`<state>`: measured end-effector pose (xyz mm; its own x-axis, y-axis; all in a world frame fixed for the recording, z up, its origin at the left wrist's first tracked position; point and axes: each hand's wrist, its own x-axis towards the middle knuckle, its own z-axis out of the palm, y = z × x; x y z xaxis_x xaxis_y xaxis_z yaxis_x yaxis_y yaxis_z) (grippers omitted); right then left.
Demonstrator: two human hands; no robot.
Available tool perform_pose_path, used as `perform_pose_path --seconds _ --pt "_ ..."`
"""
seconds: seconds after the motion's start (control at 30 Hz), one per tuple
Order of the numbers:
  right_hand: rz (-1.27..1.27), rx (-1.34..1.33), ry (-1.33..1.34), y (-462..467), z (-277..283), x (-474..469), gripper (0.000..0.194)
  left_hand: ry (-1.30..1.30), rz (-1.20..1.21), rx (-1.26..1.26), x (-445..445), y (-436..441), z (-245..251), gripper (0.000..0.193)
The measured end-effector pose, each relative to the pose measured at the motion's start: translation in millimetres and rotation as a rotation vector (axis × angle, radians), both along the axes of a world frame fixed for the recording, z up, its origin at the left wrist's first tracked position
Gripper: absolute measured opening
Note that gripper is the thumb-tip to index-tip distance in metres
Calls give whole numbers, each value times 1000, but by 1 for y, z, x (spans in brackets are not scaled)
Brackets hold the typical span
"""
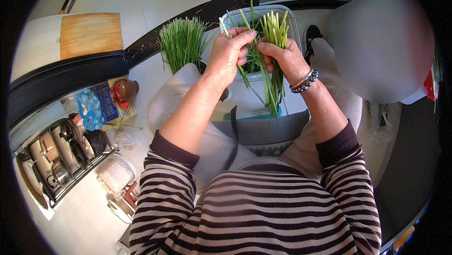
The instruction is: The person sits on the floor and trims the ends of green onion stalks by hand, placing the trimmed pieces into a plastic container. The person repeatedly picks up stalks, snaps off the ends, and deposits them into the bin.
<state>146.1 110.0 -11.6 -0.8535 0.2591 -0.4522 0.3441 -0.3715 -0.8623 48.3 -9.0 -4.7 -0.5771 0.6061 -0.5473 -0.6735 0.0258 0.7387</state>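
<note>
My right hand (284, 57) grips a bunch of green leafy stalks (275, 27), probably Chinese chives, with the pale cut ends up and the leaves hanging down. Close beside it, my left hand (233, 48) pinches a few single stalks between thumb and fingers. Below both hands is a clear plastic tub (298, 31) lined with a bag and holding loose green leaves. To its left stands a thick upright bundle of the same greens (183, 39). A beaded bracelet circles my right wrist.
Another person (383, 46), partly blurred, is close on the right, a dark shoe (313, 36) near the tub. On the left are a wooden board (91, 35), a brown jar (127, 88), a blue basket (106, 101), a rack of pots (67, 181) and a plastic container (116, 172).
</note>
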Motion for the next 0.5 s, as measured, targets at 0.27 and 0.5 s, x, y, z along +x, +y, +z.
perform_pose_path --seconds 0.27,0.5 --pt "17 -29 35 -1 -1 0 18 -29 14 0 1 0 -2 14" --pt "134 -55 1 -4 4 1 16 75 41 -19 -8 -2 1 13"
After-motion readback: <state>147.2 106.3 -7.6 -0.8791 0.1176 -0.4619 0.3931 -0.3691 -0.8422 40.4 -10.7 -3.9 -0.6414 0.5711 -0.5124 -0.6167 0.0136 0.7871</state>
